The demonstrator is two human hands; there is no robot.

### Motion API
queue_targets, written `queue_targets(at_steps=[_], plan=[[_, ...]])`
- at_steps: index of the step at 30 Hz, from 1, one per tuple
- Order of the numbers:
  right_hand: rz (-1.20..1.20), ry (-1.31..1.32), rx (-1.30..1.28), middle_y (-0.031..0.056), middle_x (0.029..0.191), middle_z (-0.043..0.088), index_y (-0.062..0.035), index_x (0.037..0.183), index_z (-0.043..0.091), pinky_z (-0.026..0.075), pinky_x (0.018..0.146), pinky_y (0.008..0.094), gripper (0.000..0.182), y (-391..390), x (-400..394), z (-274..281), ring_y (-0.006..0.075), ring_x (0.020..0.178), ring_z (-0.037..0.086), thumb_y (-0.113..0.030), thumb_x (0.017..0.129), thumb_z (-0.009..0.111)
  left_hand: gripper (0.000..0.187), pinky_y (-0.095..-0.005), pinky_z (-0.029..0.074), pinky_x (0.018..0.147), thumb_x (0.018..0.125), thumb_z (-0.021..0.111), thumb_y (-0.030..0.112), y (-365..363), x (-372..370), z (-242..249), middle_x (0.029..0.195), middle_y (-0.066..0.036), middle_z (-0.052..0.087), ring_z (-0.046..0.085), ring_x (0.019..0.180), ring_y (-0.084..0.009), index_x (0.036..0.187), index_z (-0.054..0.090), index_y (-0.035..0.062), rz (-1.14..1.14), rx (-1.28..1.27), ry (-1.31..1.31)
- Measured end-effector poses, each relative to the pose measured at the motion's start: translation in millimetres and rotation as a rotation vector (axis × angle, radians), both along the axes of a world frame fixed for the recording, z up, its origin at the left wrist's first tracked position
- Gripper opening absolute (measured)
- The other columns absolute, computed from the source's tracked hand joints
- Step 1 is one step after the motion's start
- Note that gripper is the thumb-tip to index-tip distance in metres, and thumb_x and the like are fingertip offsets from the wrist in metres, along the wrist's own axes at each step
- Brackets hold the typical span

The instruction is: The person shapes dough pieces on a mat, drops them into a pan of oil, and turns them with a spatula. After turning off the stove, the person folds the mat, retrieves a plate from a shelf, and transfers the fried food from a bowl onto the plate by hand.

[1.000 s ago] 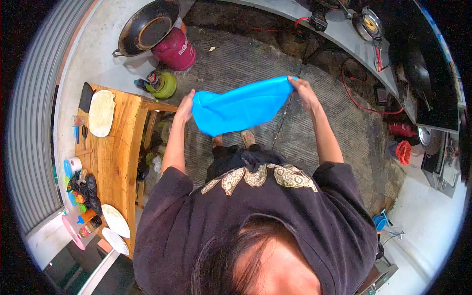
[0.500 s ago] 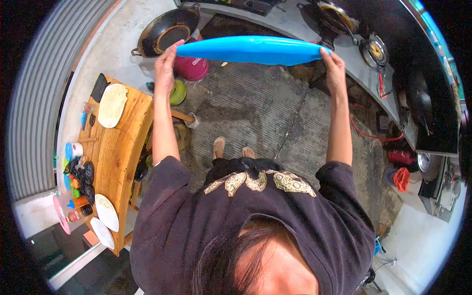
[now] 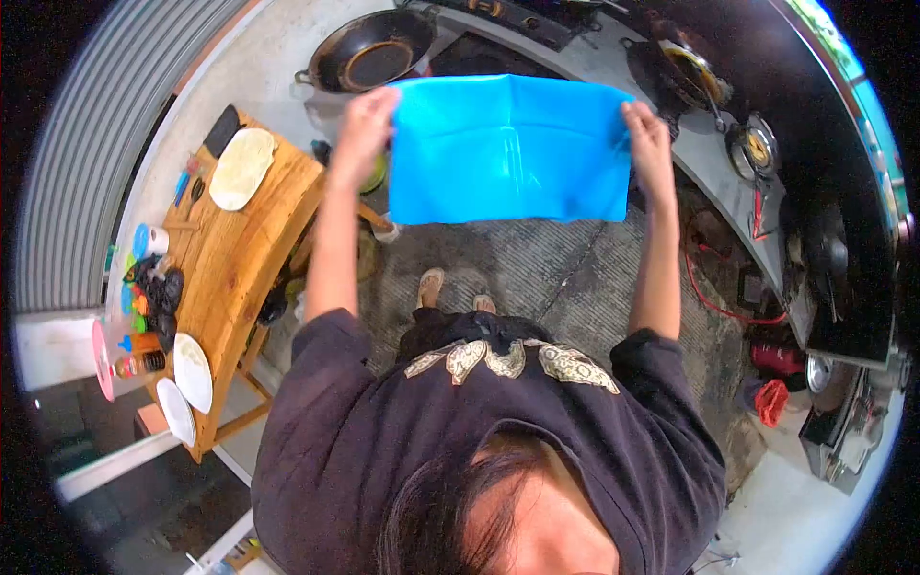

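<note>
A shiny blue sheet [image 3: 508,153] hangs spread out in front of me, with a vertical crease at its middle and its lower edge loose above the floor. My left hand [image 3: 366,129] is closed on its upper left corner, somewhat blurred. At the upper right corner, the fingers of my right hand [image 3: 648,139] pinch the sheet. Both arms are stretched forward, and the sheet hides part of the floor and whatever lies behind it.
On the left, a wooden table [image 3: 225,287] bears flat dough [image 3: 242,170], white plates [image 3: 193,374] and black plastic bags. A large wok [image 3: 374,53] lies beyond it. At the right, a counter [image 3: 714,187] has pans and a small bowl; a red hose [image 3: 719,305] hangs below.
The blue sheet has turned from a narrow, nearly edge-on strip to a broad face hanging down. My left hand has moved right and slightly down. The view has shifted a little.
</note>
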State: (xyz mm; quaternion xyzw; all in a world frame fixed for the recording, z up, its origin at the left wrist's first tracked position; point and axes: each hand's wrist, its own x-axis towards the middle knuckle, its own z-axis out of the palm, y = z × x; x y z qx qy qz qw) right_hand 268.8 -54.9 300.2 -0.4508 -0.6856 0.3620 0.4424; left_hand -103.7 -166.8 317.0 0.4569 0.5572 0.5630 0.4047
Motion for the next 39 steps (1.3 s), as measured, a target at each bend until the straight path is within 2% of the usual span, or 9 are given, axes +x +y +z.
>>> queue_targets(at_steps=[3, 5, 11, 15, 18, 22, 25, 29, 39], plan=[[0.114, -0.047, 0.147, 0.0155, 0.102, 0.058, 0.0037, 0.102, 0.058, 0.045, 0.077, 0.0282, 0.031, -69, -77, 1, 0.023, 0.088, 0.06, -0.023, 0.085, 0.063, 0.029, -0.033, 0.046, 0.068, 0.094, 0.045, 0.026, -33, 81, -5, 0.085, -0.012, 0.06, 0.058, 0.077, -0.0204, 0.094, 0.06, 0.0008, 0.025, -0.02, 0.231], [0.222, -0.158, 0.27, 0.014, 0.111, 0.056, 0.0013, 0.108, 0.058, 0.049, 0.075, 0.0318, 0.038, -105, -123, -2, 0.027, 0.093, 0.06, -0.019, 0.078, 0.067, 0.036, -0.0352, 0.043, 0.089, 0.095, 0.044, 0.03, -49, 116, -32, 0.112, -0.017, 0.052, 0.057, 0.096, -0.0269, 0.102, 0.058, -0.0019, -0.048, 0.123, 0.346], [0.509, -0.145, 0.319, 0.0143, 0.11, 0.057, -0.0016, 0.108, 0.06, 0.05, 0.073, 0.0339, 0.036, -130, -181, -4, 0.0313, 0.089, 0.061, -0.013, 0.074, 0.064, 0.038, -0.0414, 0.048, 0.069, 0.089, 0.055, 0.033, -103, 89, -19, 0.105, -0.021, 0.054, 0.059, 0.082, -0.0328, 0.092, 0.06, -0.0043, 0.153, 0.083, 0.717], [0.712, 0.049, 0.124, 0.0126, 0.106, 0.059, 0.0001, 0.1, 0.061, 0.049, 0.069, 0.0341, 0.025, -156, -229, -16, 0.025, 0.084, 0.062, -0.007, 0.076, 0.062, 0.028, -0.037, 0.05, 0.061, 0.085, 0.062, 0.022, -143, 37, 0, 0.078, -0.014, 0.06, 0.062, 0.067, -0.0291, 0.096, 0.056, -0.0026, 0.233, 0.069, 0.691], [0.794, -0.043, 0.116, 0.0124, 0.102, 0.06, 0.0012, 0.096, 0.063, 0.048, 0.066, 0.0311, 0.02, -184, -268, 3, 0.0209, 0.077, 0.061, -0.001, 0.077, 0.061, 0.026, -0.0314, 0.05, 0.058, 0.084, 0.063, 0.014, -179, 8, -3, 0.083, -0.011, 0.06, 0.061, 0.063, -0.0231, 0.102, 0.052, -0.0008, 0.447, 0.178, 0.235], [0.993, 0.064, 0.051, 0.0122, 0.078, 0.059, 0.0037, 0.086, 0.064, 0.045, 0.061, 0.0291, 0.008, -219, -336, -1, 0.0195, 0.068, 0.058, 0.0, 0.08, 0.062, 0.041, -0.0373, 0.046, 0.082, 0.07, 0.073, 0.022, -250, -77, 10, 0.108, -0.012, 0.053, 0.055, 0.096, -0.0268, 0.103, 0.054, 0.006, 0.581, 0.117, 1.045], [1.014, 0.094, 0.029, 0.0086, 0.072, 0.057, 0.0038, 0.084, 0.064, 0.043, 0.058, 0.0273, 0.007, -244, -395, 10, 0.0149, 0.065, 0.054, -0.002, 0.081, 0.063, 0.048, -0.0424, 0.039, 0.091, 0.065, 0.077, 0.033, -312, -144, 1, 0.1, -0.01, 0.057, 0.053, 0.099, -0.0308, 0.1, 0.057, 0.0078, 0.517, 0.03, 1.052], [1.097, 0.038, -0.241, 0.0061, 0.07, 0.056, 0.0024, 0.083, 0.065, 0.041, 0.057, 0.0251, 0.007, -292, -473, 18, 0.0116, 0.064, 0.051, -0.005, 0.082, 0.064, 0.047, -0.0402, 0.039, 0.088, 0.066, 0.076, 0.035, -363, -227, -98, 0.093, -0.01, 0.057, 0.052, 0.094, -0.0286, 0.098, 0.055, 0.008, 0.152, -0.24, 0.878], [1.497, 0.131, -0.029, 0.0147, 0.082, 0.062, 0.0035, 0.08, 0.063, 0.045, 0.064, 0.0293, 0.011, -323, -597, 117, 0.0219, 0.072, 0.06, -0.007, 0.077, 0.065, 0.061, -0.0435, 0.04, 0.092, 0.06, 0.074, 0.004, -373, -325, -44, 0.117, -0.014, 0.048, 0.048, 0.111, -0.0324, 0.112, 0.044, 0.0098, 0.733, 0.467, 0.725]])
